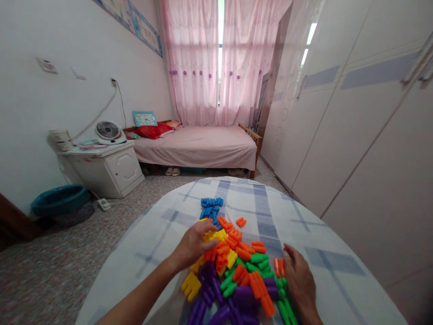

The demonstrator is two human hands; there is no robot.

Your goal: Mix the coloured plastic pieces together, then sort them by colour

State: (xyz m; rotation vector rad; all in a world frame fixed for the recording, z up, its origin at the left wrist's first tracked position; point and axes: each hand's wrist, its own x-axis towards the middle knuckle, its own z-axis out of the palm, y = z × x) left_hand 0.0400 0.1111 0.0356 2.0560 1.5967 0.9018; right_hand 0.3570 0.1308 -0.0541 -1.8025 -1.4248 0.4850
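Plastic building blocks lie heaped on the table before me. My left hand reaches over the heap's left side, thumb and fingers curved around a yellow building block. On the right, my right hand rests on its edge with fingers stretched out, beside an orange block and a green block; it grips nothing that I can see. Between the hands lie orange blocks, green blocks and purple blocks. Blue blocks sit grouped at the far side.
A blue-and-white checked cloth covers the round table. Beyond it stands a bed with pink bedding. A white cabinet with a fan and a teal basin are at left. Wardrobes line the right wall.
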